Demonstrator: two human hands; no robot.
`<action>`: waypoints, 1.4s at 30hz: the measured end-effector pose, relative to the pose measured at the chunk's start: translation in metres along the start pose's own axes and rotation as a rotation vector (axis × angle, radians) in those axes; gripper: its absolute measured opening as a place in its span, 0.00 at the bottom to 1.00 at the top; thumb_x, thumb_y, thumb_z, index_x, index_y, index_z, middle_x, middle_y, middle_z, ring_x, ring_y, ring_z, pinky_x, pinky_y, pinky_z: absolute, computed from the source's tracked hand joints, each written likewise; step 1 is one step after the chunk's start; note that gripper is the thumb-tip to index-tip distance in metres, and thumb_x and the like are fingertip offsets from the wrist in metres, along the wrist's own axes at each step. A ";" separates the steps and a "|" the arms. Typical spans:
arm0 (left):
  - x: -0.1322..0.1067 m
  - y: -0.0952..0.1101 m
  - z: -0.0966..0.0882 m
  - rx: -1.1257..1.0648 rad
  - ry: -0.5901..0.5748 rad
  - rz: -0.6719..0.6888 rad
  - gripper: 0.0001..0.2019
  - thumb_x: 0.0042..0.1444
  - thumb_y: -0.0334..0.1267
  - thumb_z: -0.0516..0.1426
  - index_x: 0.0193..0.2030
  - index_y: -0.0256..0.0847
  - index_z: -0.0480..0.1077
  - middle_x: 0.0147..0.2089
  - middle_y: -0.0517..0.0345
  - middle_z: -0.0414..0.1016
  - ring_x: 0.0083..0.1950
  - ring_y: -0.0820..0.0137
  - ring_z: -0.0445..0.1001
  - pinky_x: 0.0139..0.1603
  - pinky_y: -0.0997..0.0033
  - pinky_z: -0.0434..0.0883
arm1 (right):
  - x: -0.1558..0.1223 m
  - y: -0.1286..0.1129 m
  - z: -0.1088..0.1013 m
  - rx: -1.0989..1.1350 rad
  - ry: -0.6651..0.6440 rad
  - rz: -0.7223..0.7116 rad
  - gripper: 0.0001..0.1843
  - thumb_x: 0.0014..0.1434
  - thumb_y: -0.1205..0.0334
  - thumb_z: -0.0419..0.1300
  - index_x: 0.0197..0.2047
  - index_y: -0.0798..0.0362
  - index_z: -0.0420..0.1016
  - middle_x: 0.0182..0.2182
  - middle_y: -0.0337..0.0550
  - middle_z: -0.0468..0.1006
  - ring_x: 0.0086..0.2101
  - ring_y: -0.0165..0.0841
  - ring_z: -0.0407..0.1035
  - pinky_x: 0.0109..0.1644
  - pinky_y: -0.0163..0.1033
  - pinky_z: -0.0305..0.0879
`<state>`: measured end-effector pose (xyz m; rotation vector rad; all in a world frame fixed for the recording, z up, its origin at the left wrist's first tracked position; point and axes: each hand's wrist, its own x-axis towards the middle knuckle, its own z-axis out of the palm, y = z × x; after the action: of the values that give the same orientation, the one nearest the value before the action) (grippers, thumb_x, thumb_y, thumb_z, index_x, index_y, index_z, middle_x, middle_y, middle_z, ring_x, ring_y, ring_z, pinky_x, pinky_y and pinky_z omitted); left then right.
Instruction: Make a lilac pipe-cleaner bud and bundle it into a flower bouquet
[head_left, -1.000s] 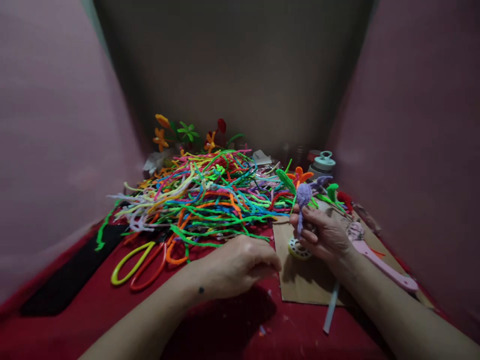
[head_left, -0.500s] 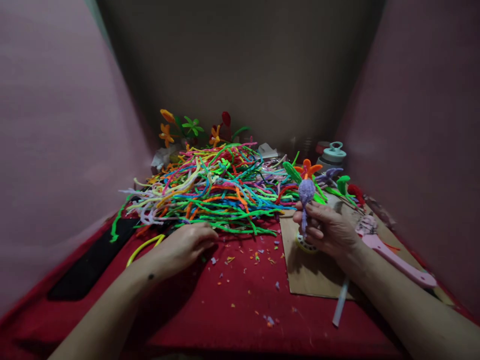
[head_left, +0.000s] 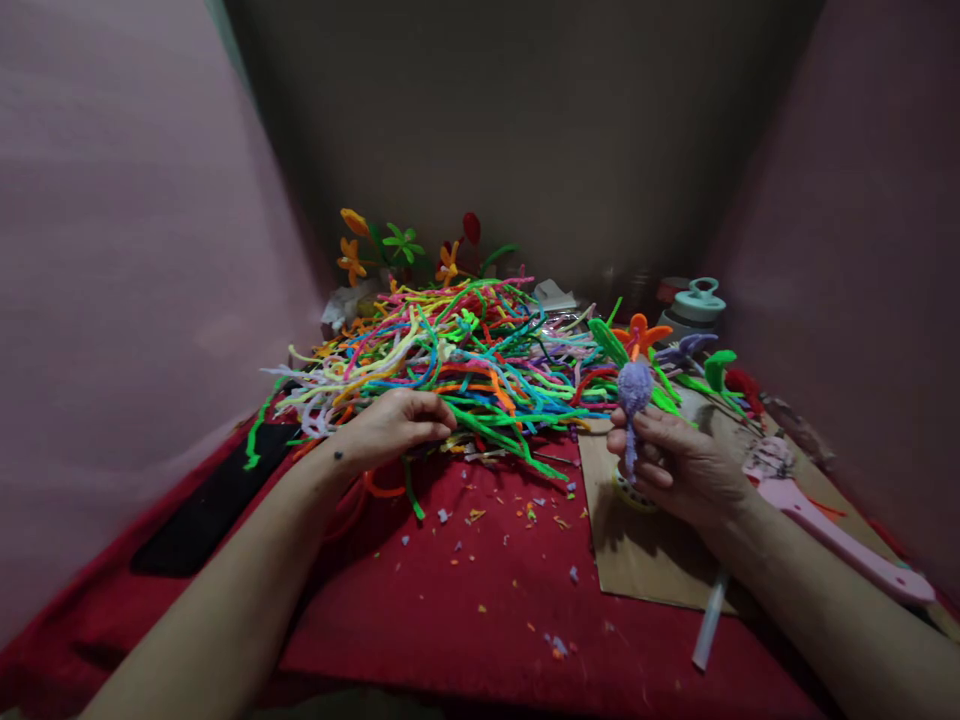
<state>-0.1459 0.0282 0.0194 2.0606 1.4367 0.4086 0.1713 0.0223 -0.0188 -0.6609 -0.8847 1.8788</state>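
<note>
My left hand (head_left: 401, 420) is at the front of a heap of colourful pipe cleaners (head_left: 420, 345), its fingers closed at the ends of several green pipe cleaners (head_left: 499, 435) that slant off to the right. My right hand (head_left: 679, 455) is closed round the thin stem of a lilac fuzzy pipe-cleaner bud (head_left: 634, 388), held upright with its round head above the fingers. Below that hand, a small yellow-rimmed round object (head_left: 636, 492) sits partly hidden on a brown cardboard sheet (head_left: 645, 560).
Pipe-cleaner flowers (head_left: 405, 245) stand behind the heap. At right are an orange flower (head_left: 641, 335), a lidded bottle (head_left: 696, 302), a pink-handled tool (head_left: 844, 535) and a glue stick (head_left: 709, 625). A black flat object (head_left: 214, 510) lies left. Coloured scraps (head_left: 531, 512) dot the red cloth (head_left: 420, 630).
My left hand has moved up and inward to the heap's front, and the green pipe cleaners there have shifted. My right hand keeps the lilac bud. The whole view has swung slightly left.
</note>
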 end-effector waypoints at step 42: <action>-0.011 0.025 0.054 0.849 0.063 0.061 0.11 0.58 0.30 0.44 0.37 0.40 0.67 0.36 0.53 0.71 0.36 0.66 0.71 0.34 0.69 0.66 | 0.002 0.002 0.000 -0.013 -0.022 0.010 0.08 0.48 0.63 0.64 0.32 0.58 0.74 0.23 0.45 0.79 0.09 0.17 0.51 0.11 0.24 0.44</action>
<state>-0.1019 -0.0039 -0.0061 2.7567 1.7810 -0.1660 0.1695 0.0235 -0.0205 -0.6546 -0.9098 1.8936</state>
